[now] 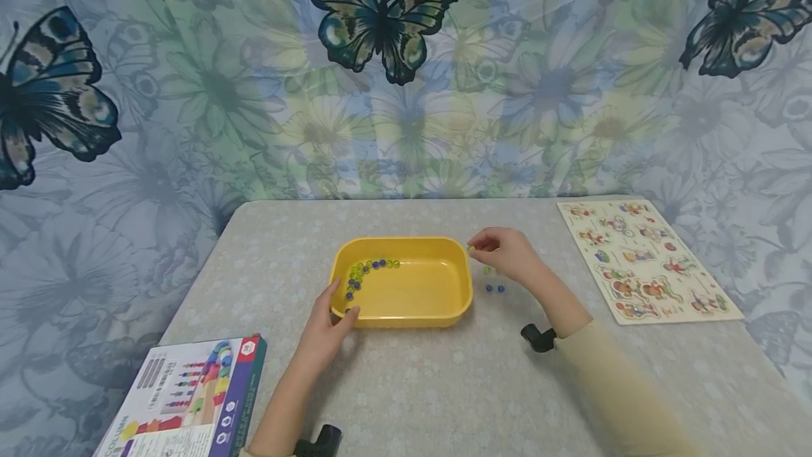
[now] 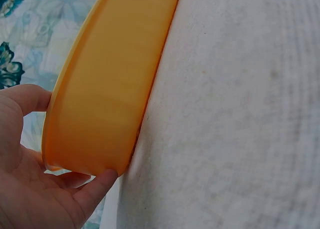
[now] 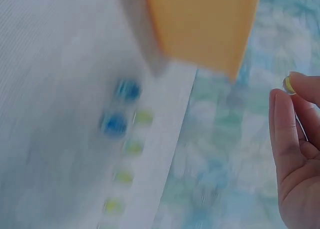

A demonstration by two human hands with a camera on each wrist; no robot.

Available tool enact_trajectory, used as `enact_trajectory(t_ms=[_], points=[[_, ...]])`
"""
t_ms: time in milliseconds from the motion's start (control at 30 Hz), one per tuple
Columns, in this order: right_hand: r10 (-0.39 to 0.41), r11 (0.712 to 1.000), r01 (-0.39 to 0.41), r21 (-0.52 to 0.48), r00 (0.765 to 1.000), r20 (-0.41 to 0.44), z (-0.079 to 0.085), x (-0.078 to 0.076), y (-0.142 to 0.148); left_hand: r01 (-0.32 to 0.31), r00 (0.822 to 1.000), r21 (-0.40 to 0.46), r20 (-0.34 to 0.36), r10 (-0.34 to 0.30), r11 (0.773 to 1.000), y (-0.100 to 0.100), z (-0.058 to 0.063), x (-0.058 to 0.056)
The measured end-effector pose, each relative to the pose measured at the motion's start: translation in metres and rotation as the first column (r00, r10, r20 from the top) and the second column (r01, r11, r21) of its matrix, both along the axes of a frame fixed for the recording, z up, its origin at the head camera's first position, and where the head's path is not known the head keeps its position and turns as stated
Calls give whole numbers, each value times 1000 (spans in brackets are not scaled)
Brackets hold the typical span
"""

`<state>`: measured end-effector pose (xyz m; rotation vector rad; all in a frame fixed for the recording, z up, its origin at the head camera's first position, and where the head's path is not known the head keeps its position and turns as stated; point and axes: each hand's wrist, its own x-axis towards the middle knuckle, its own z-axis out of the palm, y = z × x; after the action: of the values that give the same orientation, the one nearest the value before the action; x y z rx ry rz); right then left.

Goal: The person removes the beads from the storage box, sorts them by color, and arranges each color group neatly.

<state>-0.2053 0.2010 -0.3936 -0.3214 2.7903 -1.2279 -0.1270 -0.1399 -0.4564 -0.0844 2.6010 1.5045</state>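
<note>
1. Marble (image 3: pixel 288 84), small and yellow-green, sits in a pinch between thumb and fingertip of the right hand (image 1: pixel 504 254); those fingers are brought together with only the marble between them.

2. Key relation, as I judge it: the marble is just outside the far right corner of the yellow tray (image 1: pixel 412 295). The tray lies to the left of the pinching fingers, and the right-wrist view shows a gap between marble and tray wall.

3. Long axis: the tray's runs left to right in the head view, so its right end faces the right hand. The marble is round and has no long axis.

4. Nearer hand: the right one, since it holds the marble. The left hand (image 1: pixel 322 333) is at the opposite end, its thumb and fingers spread around the near left corner and gripping the tray there.

5. Inside the tray, a curved row of marbles (image 1: pixel 358 269), blue and yellow-green, follows the left and far sides; its far end is well apart from the held marble.

6. Loose on the table (image 1: pixel 406 386), right of the tray, are two blue marbles (image 1: pixel 489 288) and a line of yellow-green marbles (image 3: pixel 123 177); blur makes their exact number hard to tell.
</note>
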Motion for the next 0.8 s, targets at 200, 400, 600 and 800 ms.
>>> enact_trajectory(t_ms=[200,400,600,800], points=[[-87,996,88,14,996,-11,-5,7,55,-7,1000,-19,11,7,1000,2,-2,-5],[-178,983,176,49,983,39,-23,9,108,-6,1000,-23,13,6,1000,1,-2,-7],[-226,970,212,116,966,125,-49,1,134,11,1000,-4,-5,-11,1000,-2,-2,-6],[-227,960,203,195,967,112,-61,-3,140,16,1000,0,-5,-16,1000,-1,-3,-7]])
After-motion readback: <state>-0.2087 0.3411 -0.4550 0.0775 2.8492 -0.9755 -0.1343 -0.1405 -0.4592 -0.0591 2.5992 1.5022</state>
